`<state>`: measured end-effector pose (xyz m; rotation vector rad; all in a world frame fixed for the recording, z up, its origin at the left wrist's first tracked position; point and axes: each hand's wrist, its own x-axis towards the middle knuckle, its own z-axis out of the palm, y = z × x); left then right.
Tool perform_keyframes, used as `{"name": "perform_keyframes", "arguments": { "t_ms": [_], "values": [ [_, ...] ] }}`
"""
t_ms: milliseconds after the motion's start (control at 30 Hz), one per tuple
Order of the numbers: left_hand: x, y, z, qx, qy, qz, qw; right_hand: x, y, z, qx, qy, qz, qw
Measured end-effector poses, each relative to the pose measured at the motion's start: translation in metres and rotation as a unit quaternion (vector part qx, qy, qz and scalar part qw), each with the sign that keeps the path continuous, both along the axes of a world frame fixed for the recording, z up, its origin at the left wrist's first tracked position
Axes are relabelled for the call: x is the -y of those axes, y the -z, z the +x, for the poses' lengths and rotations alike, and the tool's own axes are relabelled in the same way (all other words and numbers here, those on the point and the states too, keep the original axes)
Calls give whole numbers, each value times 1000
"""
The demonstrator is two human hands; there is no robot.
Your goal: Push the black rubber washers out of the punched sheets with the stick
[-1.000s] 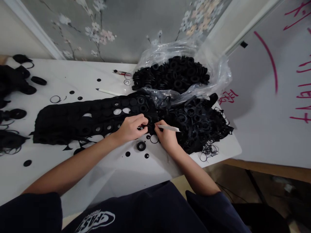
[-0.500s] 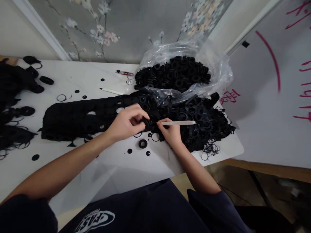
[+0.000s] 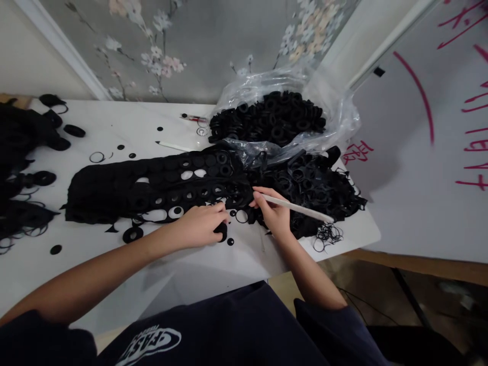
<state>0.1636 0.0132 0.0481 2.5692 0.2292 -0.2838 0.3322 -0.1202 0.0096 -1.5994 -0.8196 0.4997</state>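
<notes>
One black ring (image 3: 223, 233) pinched under left fingers (image 3: 216, 215); white stick (image 3: 301, 208) gripped in right fingers (image 3: 264, 196)

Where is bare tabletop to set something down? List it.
Bare: the near table edge between the forearms of left hand and right hand; the far strip between punched black sheet and wall, bar a few discs. Crowded: around both hands, scrap heap and ring bag.
</notes>
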Motion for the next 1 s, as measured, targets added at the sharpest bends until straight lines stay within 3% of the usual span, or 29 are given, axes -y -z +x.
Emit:
{"name": "perform_keyframes", "arguments": {
  "t_ms": [100, 200, 300, 400, 500, 600, 800, 933, 1000],
  "values": [
    [0, -7, -9, 107, -30, -79, 991, 8, -12, -9, -36, -27, 2, 999],
    [1, -12, -18, 283, -78, -144, 945, 13, -25, -25, -81, -123, 21, 989],
    [4, -15, -21, 397, -123, -142, 898, 12, -37, -44, -90, -214, 97, 968],
    [5, -17, -20, 458, -134, -107, 872, 8, -48, -58, -18, -179, 121, 976],
    [4, -19, -19, 486, -107, -40, 866, 4, -55, -65, 47, -133, 99, 985],
    [2, -23, -21, 482, -108, -3, 869, 0, -59, -68, 46, -120, 104, 986],
    [0, -26, -28, 477, -124, -41, 869, -14, -60, -70, -102, -153, 98, 978],
    [1, -33, -30, 451, -181, -71, 871, -20, -53, -68, -190, -200, 83, 958],
    [-1, -38, -31, 403, -206, -107, 886, -21, -48, -67, -208, -210, 66, 953]
  ]
}}
